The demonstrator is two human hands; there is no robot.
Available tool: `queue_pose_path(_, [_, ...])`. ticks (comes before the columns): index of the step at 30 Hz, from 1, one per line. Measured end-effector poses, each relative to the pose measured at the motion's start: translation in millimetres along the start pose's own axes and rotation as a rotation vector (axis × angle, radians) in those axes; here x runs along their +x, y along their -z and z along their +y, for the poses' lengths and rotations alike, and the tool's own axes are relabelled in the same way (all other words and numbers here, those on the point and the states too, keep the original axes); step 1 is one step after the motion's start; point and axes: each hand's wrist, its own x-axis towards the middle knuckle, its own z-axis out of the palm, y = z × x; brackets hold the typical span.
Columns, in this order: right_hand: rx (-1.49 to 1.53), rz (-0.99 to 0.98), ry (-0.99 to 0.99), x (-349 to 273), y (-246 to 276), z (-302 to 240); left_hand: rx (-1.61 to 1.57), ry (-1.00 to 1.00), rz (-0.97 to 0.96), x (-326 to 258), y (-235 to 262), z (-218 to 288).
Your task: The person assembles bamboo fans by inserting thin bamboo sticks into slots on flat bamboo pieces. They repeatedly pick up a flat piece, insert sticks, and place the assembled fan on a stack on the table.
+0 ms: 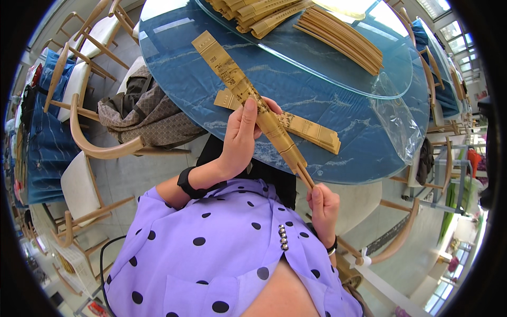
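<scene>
My left hand (238, 138) is closed around the middle of a long gold paper chopstick sleeve (217, 59), which slants from upper left to lower right over the table edge. A pair of brown wooden chopsticks (304, 176) sticks out of the sleeve's lower end. My right hand (324, 208) pinches the outer ends of those chopsticks. Beneath the held sleeve, a small stack of similar gold sleeves (311, 133) lies on the blue table, partly covered by my left hand and the sleeve.
A round glass turntable (317, 68) carries a pile of gold sleeves (274, 15) and a bundle of loose chopsticks (343, 41). Clear plastic wrap (400, 127) hangs over the table's right edge. At left stand a patterned bag (153, 113) and wooden chairs (79, 179).
</scene>
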Motion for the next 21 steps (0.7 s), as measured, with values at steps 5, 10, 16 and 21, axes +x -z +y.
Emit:
queue_pose_path(5, [-0.021, 0.004, 0.003, -2, 0, 0, 0.060, -0.005, 0.002, 2, 1, -3])
queue_pose_path(10, [-0.042, 0.011, 0.021, 0, -1, 1, 0.091, 0.021, -0.061, -8, -3, -10])
queue_pose_path(16, [-0.048, 0.000, 0.011, -1, 2, 0, 0.051, -0.003, 0.033, 1, -5, 2])
queue_pose_path(21, [-0.036, -0.011, 0.001, -1, 0, 1, 0.104, -0.011, 0.031, -3, 0, -7])
